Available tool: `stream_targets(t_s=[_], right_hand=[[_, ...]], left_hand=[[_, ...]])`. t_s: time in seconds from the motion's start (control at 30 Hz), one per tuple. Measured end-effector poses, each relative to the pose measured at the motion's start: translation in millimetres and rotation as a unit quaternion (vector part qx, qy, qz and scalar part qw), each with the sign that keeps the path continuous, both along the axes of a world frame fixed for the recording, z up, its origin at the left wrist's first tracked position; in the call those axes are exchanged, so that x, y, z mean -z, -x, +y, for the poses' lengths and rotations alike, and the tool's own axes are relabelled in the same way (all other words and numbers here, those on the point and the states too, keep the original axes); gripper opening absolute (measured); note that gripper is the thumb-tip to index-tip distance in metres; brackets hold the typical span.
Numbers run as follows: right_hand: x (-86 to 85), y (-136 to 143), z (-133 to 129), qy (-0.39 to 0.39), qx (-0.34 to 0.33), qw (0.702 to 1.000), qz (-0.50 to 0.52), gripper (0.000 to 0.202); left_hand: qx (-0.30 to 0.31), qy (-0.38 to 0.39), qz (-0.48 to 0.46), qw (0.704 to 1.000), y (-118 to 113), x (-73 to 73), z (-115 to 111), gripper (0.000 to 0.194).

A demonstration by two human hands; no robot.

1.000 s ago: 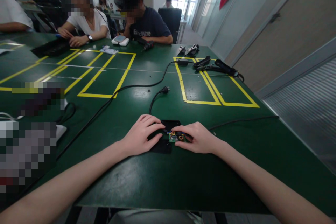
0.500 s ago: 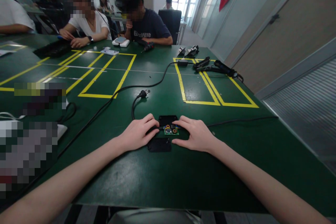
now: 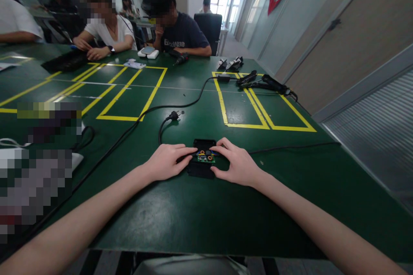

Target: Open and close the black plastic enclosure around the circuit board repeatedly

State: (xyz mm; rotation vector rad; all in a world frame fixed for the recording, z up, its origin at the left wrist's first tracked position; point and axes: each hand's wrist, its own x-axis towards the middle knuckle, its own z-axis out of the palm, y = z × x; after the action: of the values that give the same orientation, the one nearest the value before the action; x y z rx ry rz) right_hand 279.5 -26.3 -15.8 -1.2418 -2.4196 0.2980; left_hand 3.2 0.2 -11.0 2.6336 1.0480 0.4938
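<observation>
A small green circuit board with copper-wound coils lies between my hands. My left hand grips the board's left end, where a black cable runs in under the fingers. With its fingers bent around the right end, my right hand has its index fingertip by the wires and its thumb at the near case half. Behind the board sits one black plastic case half. The other case half lies just in front of it. My left hand partly hides the cable to a black plug.
A long black cord crosses the green table to a hair-styling tool at the far right. Yellow tape marks rectangles. A drill lies before a co-worker; others sit nearby. Blurred objects stand left.
The circuit board has shifted slightly left. The near case half has moved right and closer to the board, and my right thumb now meets its edge.
</observation>
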Motion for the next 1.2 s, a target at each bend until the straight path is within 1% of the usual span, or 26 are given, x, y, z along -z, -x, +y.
stream_targets(t_s=[0.2,0.3,0.4,0.5,0.57,0.67,0.87,1.0,1.2], right_hand=[[0.4,-9.1,5.3,0.015,-0.030,0.999,0.014,0.042],[0.3,-12.2,6.7,0.004,-0.051,0.999,0.011,0.043],[-1.2,-14.5,6.9,-0.008,-0.070,0.997,0.014,0.046],[-3.6,-16.9,6.5,-0.002,-0.066,0.998,0.023,0.050],[-4.5,-18.6,6.6,-0.001,-0.055,0.998,0.023,0.053],[-3.3,-20.9,7.5,-0.011,-0.046,0.999,0.018,0.056],[3.5,-21.9,9.0,-0.019,-0.048,0.998,0.026,0.048],[5.0,-21.6,8.7,-0.012,-0.056,0.998,0.027,0.050],[4.3,-22.1,8.4,0.001,-0.070,0.997,0.027,0.052]], left_hand=[[-0.002,0.009,-0.007,1.000,0.3,2.7,1.2,0.038],[-0.013,0.015,-0.010,1.000,0.1,3.4,0.7,0.041],[-0.024,0.020,-0.001,1.000,0.4,2.7,0.3,0.049],[-0.027,0.024,0.016,0.999,0.4,1.9,0.1,0.056],[-0.027,0.028,0.020,0.999,0.3,1.9,-0.1,0.057],[-0.027,0.035,0.016,0.999,0.3,2.6,-0.8,0.056],[-0.046,0.048,-0.005,0.998,-1.4,2.2,-3.4,0.051],[-0.067,0.053,0.000,0.996,-4.4,0.7,-4.8,0.048],[-0.093,0.038,-0.001,0.995,-9.4,-0.1,-4.3,0.042]])
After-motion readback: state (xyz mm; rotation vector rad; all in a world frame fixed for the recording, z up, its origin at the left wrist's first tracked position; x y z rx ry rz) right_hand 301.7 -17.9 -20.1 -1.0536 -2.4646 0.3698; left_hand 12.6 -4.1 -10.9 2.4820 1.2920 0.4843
